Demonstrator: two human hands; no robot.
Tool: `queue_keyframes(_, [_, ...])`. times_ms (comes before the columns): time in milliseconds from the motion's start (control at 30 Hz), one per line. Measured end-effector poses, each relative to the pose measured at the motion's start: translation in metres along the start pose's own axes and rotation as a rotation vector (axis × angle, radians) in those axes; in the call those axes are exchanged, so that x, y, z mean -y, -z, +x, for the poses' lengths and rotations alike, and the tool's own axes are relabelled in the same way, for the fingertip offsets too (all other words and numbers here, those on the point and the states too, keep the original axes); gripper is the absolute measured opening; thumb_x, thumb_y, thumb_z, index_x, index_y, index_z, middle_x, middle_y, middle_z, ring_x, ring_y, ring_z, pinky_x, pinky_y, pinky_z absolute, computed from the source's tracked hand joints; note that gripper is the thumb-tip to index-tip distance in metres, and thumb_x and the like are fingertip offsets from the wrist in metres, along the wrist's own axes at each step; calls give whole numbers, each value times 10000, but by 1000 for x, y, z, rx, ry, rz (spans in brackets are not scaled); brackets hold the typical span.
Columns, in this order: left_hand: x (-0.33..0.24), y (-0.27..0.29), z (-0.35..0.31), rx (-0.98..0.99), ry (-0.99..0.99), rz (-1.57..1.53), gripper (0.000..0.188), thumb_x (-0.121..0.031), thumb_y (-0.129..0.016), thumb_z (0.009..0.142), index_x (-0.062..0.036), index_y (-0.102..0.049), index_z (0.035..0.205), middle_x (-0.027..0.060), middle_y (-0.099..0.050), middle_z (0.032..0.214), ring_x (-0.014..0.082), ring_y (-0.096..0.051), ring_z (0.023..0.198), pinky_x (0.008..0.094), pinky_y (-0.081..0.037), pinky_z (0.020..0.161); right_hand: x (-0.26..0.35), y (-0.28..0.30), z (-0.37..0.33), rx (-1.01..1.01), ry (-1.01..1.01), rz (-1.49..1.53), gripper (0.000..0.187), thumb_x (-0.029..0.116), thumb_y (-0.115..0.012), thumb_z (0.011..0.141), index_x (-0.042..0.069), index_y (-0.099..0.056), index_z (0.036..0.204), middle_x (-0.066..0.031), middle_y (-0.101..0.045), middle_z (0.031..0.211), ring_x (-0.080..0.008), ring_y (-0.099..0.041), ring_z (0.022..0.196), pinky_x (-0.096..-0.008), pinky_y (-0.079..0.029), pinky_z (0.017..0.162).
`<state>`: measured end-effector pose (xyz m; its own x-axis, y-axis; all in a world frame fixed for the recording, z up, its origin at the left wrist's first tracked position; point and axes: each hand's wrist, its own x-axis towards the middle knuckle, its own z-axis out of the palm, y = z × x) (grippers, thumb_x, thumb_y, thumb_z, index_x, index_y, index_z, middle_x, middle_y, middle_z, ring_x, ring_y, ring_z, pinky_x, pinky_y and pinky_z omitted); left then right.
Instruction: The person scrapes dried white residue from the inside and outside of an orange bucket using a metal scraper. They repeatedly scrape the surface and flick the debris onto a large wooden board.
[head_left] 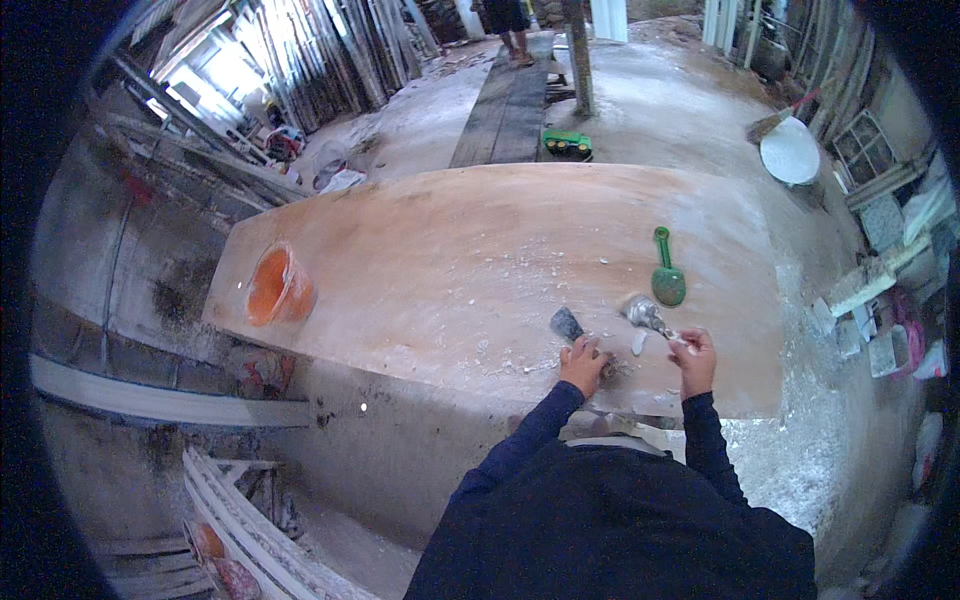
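Both hands are over the near part of a wide pale board (pixel 420 230) dusted with white crumbs. My left hand (pixel 583 366) is closed around the handle of a putty knife (pixel 567 323), whose flat dark blade points away to the left. My right hand (pixel 695 360) pinches the thin handle of a spoon-like metal tool (pixel 642 310); white paste coats its rounded head. A white dab of paste (pixel 638 343) lies between the two tools. Just beyond the right tool rests a green toy shovel (pixel 668 286).
An orange bucket (pixel 292 290) stands at the board's left end. Past the far edge are a green toy truck (pixel 567 143), dark planks (pixel 500 100) and a post (pixel 577 60). Another person's legs (pixel 517 45) show there. A white basin (pixel 790 153) and a broom (pixel 775 122) are at the far right.
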<state>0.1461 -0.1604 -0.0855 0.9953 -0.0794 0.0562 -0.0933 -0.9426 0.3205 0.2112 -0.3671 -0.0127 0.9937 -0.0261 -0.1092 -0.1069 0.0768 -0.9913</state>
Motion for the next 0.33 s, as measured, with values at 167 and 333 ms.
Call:
queue_keyframes(167, [17,28,-11,-238,-1,-202,398,-79,-594,721,-241,-565,1084,33,-515,1221,279,-427,1184,460,-309,877,7,11,-3,-166,-52,184,241,14,-608,779,56,-531,1004,-24,-556,854,-108,-578,756,-223,-501,625])
queue_keyframes(333, [77,78,-76,-798,190,-1073,385,-66,-535,874,-150,-413,1230,117,-479,1276,308,-393,1240,492,-150,1069,-29,33,-8,-34,180,-525,319,131,-641,820,75,-525,1112,-6,-567,942,-121,-580,799,-260,-507,724])
